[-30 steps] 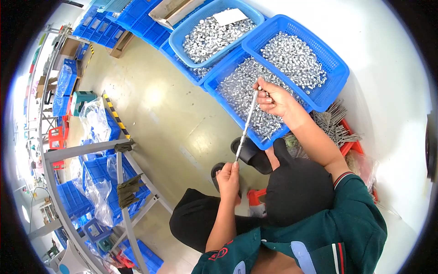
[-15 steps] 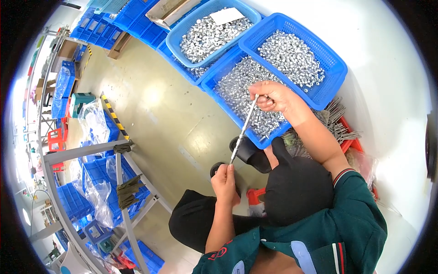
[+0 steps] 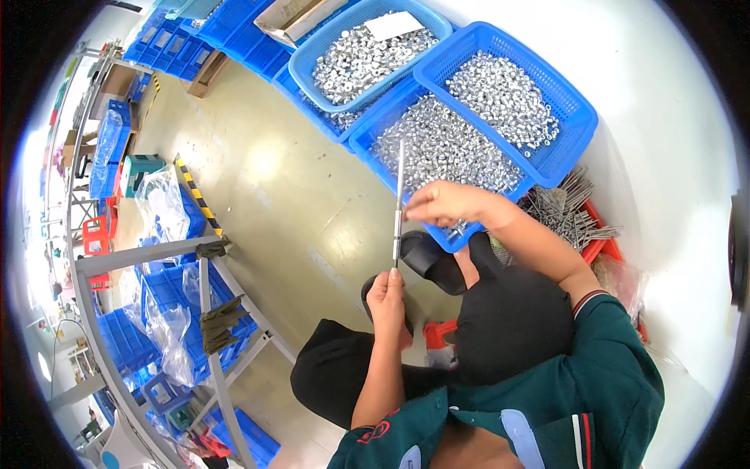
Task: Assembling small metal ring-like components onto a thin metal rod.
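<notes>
My left hand [image 3: 386, 302] is closed round the lower end of a thin metal rod [image 3: 401, 168], which stands nearly upright. Small silvery sleeves [image 3: 397, 244] sit on the rod's lower half, above that hand. My right hand [image 3: 447, 203] is beside the rod at mid-height, thumb and fingers pinched together against or just next to it; whatever lies between the fingertips is hidden. Beneath the right hand is a blue plastic bin [image 3: 366, 160] of loose small silvery metal parts [image 3: 449, 133].
A second blue basket [image 3: 574, 105] of metal parts overlaps the bin's right side. Behind it, a lighter blue basket [image 3: 301, 78] holds more parts and a white card [image 3: 392, 26]. Bundled metal rods [image 3: 574, 207] lie at right. A grey metal frame [image 3: 148, 256] stands left.
My right hand has come down from the rod's upper tip to its middle. The rod has swung from a rightward slant to nearly upright, its top now bare.
</notes>
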### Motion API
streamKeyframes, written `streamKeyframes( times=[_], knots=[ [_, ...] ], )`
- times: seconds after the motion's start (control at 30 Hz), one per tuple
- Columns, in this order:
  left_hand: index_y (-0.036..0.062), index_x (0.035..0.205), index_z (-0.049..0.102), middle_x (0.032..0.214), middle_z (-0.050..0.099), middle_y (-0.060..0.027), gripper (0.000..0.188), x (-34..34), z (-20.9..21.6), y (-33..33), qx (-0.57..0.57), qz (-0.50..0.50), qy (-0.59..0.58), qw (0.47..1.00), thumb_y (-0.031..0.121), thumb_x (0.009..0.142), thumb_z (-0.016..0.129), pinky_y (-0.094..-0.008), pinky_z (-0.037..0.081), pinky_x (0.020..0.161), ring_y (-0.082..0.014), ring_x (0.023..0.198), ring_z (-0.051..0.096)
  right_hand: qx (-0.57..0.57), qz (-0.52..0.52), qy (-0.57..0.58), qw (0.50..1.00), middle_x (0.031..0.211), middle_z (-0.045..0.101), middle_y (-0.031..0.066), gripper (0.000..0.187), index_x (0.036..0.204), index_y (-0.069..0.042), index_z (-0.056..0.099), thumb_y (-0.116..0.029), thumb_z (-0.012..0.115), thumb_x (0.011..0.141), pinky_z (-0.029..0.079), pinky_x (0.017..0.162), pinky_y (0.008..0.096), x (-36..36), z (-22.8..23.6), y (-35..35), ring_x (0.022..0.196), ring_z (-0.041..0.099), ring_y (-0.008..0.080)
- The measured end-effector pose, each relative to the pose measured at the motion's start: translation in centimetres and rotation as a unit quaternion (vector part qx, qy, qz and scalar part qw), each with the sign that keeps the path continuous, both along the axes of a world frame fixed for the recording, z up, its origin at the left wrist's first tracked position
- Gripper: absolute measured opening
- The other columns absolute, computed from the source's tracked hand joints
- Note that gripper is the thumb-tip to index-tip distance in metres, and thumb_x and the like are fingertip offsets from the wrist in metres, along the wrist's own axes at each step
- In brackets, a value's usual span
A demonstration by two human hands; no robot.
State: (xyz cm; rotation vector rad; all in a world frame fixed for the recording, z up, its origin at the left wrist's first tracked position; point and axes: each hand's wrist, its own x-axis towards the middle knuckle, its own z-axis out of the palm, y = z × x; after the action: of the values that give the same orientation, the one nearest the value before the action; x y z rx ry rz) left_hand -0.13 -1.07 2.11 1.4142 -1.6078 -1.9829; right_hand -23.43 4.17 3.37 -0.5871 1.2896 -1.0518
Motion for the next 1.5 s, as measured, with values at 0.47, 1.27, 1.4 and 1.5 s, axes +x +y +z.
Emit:
streamKeyframes(
  times=[0.47,1.27,1.4,1.5],
  knots=[
    [0.0069,0.064,0.049,0.055,0.040,0.0061,0.030,0.5,-0.1,0.2,-0.072,-0.031,-0.014,0.997,0.024,0.089,0.053,-0.0197,0.025,0.044,-0.0025,0.049,0.033,-0.114,-0.284,-0.409,0.860,0.074,0.050,0.0055,0.019,0.091,-0.001,0.052,-0.019,0.051,0.089,0.026,0.034,0.0158,-4.7,-3.2,0.8,0.046,0.037,0.0046],
    [0.0020,0.069,0.051,0.060,0.038,0.0066,0.027,1.0,-1.0,0.7,-0.194,-0.114,-0.060,0.972,0.021,0.089,0.052,-0.0207,0.028,0.049,-0.0037,0.057,0.033,-0.119,-0.330,0.160,0.922,0.076,0.062,0.0084,0.011,0.090,-0.001,0.056,-0.010,0.056,0.084,0.028,0.037,0.0170,-3.5,-1.2,0.0,0.045,0.041,0.0038],
    [0.0033,0.067,0.049,0.060,0.038,0.0065,0.029,0.7,-0.9,1.2,-0.160,-0.089,-0.044,0.982,0.022,0.090,0.052,-0.0208,0.027,0.049,-0.0038,0.057,0.033,-0.149,-0.451,-0.023,0.880,0.073,0.061,0.0058,0.009,0.089,-0.002,0.057,-0.010,0.057,0.084,0.028,0.036,0.0161,-1.5,-1.0,-1.2,0.044,0.041,0.0034],
    [0.0043,0.068,0.051,0.053,0.038,-0.0035,0.029,0.5,-0.7,1.3,-0.091,-0.074,-0.070,0.991,0.025,0.088,0.051,-0.0377,0.018,0.100,-0.0138,0.058,0.036,-0.140,-0.434,-0.074,0.887,0.075,0.059,0.0075,0.013,0.090,0.000,0.057,-0.012,0.055,0.086,0.028,0.036,0.0162,-1.8,-1.2,-1.0,0.046,0.041,0.0036]
  ],
)
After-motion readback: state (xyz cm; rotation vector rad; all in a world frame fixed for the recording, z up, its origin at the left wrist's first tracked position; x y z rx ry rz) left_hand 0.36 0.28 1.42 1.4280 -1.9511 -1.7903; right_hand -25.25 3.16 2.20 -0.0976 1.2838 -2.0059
